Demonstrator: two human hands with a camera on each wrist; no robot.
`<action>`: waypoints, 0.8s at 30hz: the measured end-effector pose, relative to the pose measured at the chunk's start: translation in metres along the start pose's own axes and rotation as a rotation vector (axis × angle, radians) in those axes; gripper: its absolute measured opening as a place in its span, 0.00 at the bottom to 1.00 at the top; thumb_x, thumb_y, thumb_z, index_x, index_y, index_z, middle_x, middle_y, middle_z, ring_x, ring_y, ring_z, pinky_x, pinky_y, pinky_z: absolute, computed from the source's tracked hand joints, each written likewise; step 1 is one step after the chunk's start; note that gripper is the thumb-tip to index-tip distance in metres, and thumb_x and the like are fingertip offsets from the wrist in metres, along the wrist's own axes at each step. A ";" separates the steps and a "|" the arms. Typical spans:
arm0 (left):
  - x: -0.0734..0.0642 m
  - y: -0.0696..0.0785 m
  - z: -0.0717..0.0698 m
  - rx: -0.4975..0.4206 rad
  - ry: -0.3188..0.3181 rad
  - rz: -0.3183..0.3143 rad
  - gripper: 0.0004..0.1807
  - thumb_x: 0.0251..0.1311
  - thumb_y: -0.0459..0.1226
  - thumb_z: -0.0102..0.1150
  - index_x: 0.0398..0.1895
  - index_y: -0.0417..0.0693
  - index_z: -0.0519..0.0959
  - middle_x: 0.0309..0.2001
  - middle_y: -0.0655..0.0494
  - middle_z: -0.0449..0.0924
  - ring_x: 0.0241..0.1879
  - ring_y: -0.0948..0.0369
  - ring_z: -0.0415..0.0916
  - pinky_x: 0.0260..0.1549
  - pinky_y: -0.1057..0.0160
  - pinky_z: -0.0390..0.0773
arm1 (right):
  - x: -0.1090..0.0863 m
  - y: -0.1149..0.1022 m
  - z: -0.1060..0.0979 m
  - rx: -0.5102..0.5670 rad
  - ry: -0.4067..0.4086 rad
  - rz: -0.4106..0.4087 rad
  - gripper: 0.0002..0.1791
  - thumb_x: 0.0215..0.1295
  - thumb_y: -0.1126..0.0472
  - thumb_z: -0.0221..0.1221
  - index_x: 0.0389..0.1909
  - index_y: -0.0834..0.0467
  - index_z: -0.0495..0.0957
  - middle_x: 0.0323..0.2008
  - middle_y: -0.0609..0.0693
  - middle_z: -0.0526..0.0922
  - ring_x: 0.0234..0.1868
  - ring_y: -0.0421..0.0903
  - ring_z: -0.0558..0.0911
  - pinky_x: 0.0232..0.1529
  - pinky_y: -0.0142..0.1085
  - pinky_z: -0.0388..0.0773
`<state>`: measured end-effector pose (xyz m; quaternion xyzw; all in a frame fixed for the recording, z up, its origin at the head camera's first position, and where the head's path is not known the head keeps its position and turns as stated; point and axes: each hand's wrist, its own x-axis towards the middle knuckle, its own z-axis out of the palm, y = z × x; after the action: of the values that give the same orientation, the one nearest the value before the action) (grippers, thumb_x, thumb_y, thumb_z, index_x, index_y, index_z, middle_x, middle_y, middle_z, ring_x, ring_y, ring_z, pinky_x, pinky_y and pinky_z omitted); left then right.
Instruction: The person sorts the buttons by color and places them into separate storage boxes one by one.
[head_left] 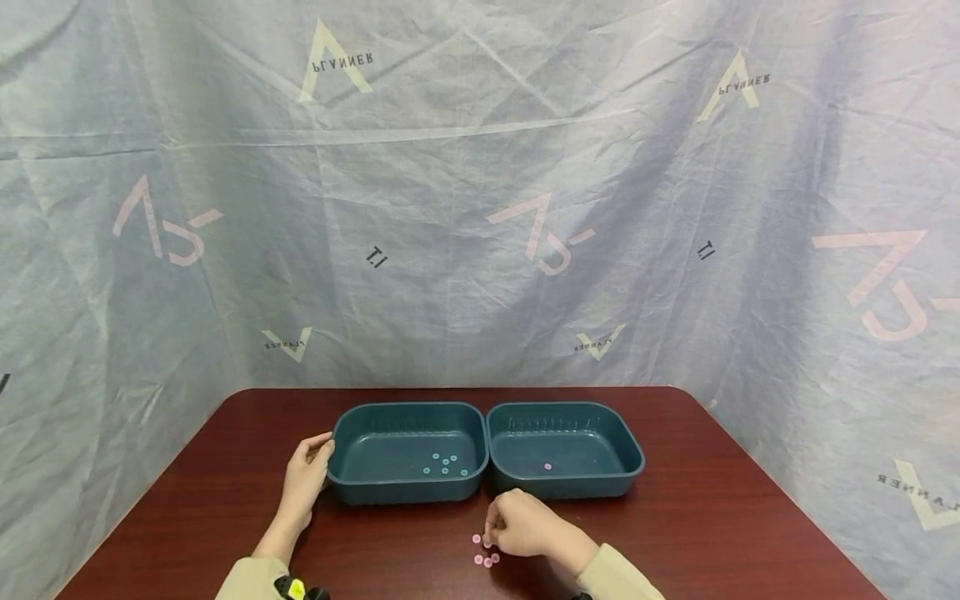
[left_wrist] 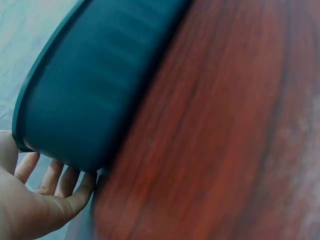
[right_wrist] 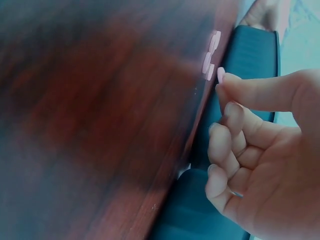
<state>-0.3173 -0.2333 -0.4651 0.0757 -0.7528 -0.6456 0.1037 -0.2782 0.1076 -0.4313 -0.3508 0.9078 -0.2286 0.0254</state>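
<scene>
My left hand (head_left: 303, 479) holds the left end of a dark teal tray (head_left: 405, 492); in the left wrist view its fingers (left_wrist: 80, 195) curl against the outer wall and the thumb is by the rim. Several small blue-green buttons (head_left: 446, 462) lie inside that tray, toward its right side. Just in front of the trays, my right hand (head_left: 521, 525) pinches a pink button (right_wrist: 221, 75) between thumb and index finger, with the other fingers curled in. Several more pink buttons (head_left: 478, 560) lie on the table beside and below those fingertips.
A second teal tray (head_left: 566, 486) stands against the right side of the first, with one pink button (head_left: 548, 467) in it. Both sit on a reddish-brown wooden table (head_left: 720, 517). A printed grey cloth (head_left: 450, 167) hangs behind and along the sides.
</scene>
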 end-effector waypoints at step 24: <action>-0.003 0.003 0.001 -0.004 -0.004 0.008 0.28 0.71 0.50 0.38 0.67 0.43 0.59 0.62 0.41 0.63 0.41 0.75 0.70 0.36 0.72 0.74 | -0.005 0.005 -0.027 0.159 0.141 -0.028 0.12 0.55 0.69 0.56 0.20 0.51 0.81 0.22 0.37 0.78 0.22 0.31 0.69 0.25 0.26 0.68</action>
<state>-0.3149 -0.2315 -0.4629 0.0712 -0.7519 -0.6470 0.1051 -0.2835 0.1247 -0.4098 -0.3435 0.8812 -0.3245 -0.0142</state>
